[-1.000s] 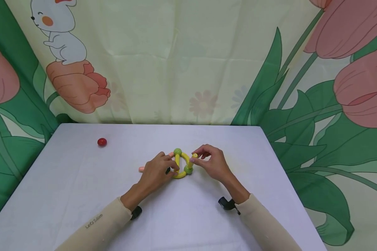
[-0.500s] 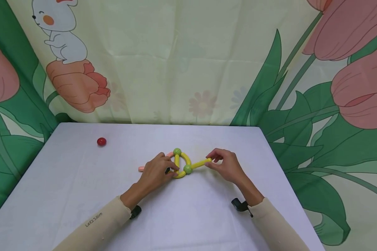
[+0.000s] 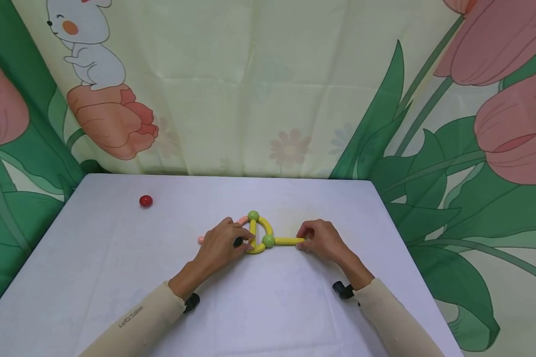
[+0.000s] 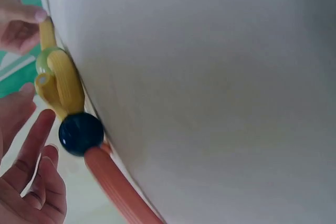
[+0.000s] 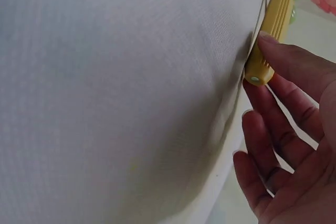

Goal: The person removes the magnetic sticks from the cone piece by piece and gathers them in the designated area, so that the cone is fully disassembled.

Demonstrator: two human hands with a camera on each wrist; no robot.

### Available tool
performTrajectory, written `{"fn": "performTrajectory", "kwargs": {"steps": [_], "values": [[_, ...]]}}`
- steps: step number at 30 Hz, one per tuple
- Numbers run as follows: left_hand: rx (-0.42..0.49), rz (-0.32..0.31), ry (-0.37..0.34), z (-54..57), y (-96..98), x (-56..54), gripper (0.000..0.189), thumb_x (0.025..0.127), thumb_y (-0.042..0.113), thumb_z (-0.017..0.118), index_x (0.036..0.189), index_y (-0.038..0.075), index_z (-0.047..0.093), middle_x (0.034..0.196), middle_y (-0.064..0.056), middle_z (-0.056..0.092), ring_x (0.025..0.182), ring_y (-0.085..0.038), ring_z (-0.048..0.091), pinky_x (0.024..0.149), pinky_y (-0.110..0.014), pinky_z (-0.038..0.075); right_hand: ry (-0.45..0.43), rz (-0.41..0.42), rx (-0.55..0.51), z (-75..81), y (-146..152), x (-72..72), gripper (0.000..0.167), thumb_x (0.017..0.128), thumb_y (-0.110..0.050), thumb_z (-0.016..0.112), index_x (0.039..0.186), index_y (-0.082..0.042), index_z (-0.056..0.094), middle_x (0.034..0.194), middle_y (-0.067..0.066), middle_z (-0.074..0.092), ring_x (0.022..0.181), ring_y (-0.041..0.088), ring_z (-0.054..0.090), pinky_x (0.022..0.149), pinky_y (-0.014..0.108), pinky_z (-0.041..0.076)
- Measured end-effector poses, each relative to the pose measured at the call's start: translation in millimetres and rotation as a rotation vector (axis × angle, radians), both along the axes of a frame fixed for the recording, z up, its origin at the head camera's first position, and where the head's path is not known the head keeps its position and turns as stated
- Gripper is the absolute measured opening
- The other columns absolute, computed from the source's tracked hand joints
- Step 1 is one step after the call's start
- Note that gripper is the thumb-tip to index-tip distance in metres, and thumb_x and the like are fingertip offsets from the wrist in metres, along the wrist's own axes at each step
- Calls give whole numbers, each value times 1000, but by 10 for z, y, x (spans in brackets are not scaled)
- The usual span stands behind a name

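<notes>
Magnetic sticks and balls lie joined on the white table. Two green balls and curved yellow sticks form a loop, with a straight yellow stick inside it. My left hand lies over the loop's left side, thumb and forefinger about one yellow stick beside a dark blue ball. A pink stick runs from that ball. At the right, my right hand pinches the outer end of a straight yellow stick; its other end meets the near green ball.
A red ball lies apart at the table's far left. The white-covered table ends at a printed curtain with a rabbit and tulips. Wrist cameras hang below both sleeves.
My right hand has moved right and down, swinging the yellow stick from nearly upright to lying out to the right of the green ball. The left hand stays in place.
</notes>
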State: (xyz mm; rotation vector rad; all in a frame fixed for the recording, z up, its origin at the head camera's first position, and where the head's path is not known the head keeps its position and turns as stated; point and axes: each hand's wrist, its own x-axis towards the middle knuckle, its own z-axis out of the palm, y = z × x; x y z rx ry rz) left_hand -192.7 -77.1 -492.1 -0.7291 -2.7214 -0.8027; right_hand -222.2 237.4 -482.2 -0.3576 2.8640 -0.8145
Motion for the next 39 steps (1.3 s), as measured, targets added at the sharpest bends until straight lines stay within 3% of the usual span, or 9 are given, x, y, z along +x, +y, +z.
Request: {"fn": "performTrajectory", "kwargs": {"steps": [4, 7, 12, 16, 23, 26, 32, 39], "values": [[11, 24, -15, 59, -113, 16, 24, 82, 22, 94, 105, 23, 85, 97, 9, 79, 82, -8, 50, 60, -22, 43, 53, 8, 17, 33, -35, 32, 25, 77, -20, 96, 97, -21, 80, 91, -5, 74, 91, 15, 59, 82, 34, 46], [23, 62, -27, 116, -256, 21, 25, 83, 23, 93, 106, 22, 85, 97, 7, 78, 88, -12, 57, 65, -25, 49, 81, 19, -29, 62, -117, 44, 30, 79, -21, 96, 104, -18, 81, 99, -2, 78, 98, 18, 61, 85, 37, 48], [16, 145, -130, 136, -553, -1, 30, 83, 25, 93, 111, 24, 84, 101, 5, 78, 96, -18, 61, 72, -29, 51, 89, 46, -144, 101, -358, 31, 31, 82, -25, 94, 110, -18, 81, 103, -3, 78, 103, 19, 62, 87, 39, 50], [-15, 166, -205, 101, -795, -46, 28, 86, 19, 90, 114, 22, 83, 106, 2, 79, 98, -20, 61, 76, -32, 50, 71, 59, -216, 116, -629, 14, 31, 82, -27, 94, 110, -19, 82, 104, -8, 76, 106, 19, 61, 87, 38, 50], [-11, 129, -299, 11, -1029, -119, 26, 87, 10, 87, 112, 18, 83, 102, 3, 79, 97, -21, 63, 81, -36, 50, 36, 155, -255, 53, -1089, -38, 30, 82, -26, 94, 110, -21, 84, 101, -3, 80, 103, 23, 61, 84, 34, 48], [-5, 93, -305, -17, -1050, -140, 25, 87, 9, 87, 110, 18, 83, 98, 3, 78, 94, -19, 63, 82, -36, 50, 52, 200, -221, 29, -1236, -53, 29, 82, -28, 94, 109, -21, 84, 98, -7, 81, 97, 19, 59, 82, 32, 46], [-1, 46, -305, -32, -1040, -172, 21, 84, 12, 90, 103, 19, 82, 90, 5, 73, 87, -18, 60, 79, -34, 48, 124, 255, -146, 17, -1425, -53, 22, 82, -29, 94, 101, -24, 84, 97, -14, 81, 94, 19, 56, 91, 37, 40], [0, 56, -350, -31, -1041, -169, 15, 88, 10, 86, 101, 18, 81, 86, 5, 71, 80, -16, 55, 73, -31, 43, 174, 256, -53, 5, -1490, -49, 16, 82, -30, 94, 95, -28, 85, 95, -18, 78, 91, 10, 51, 89, 34, 40]]}}
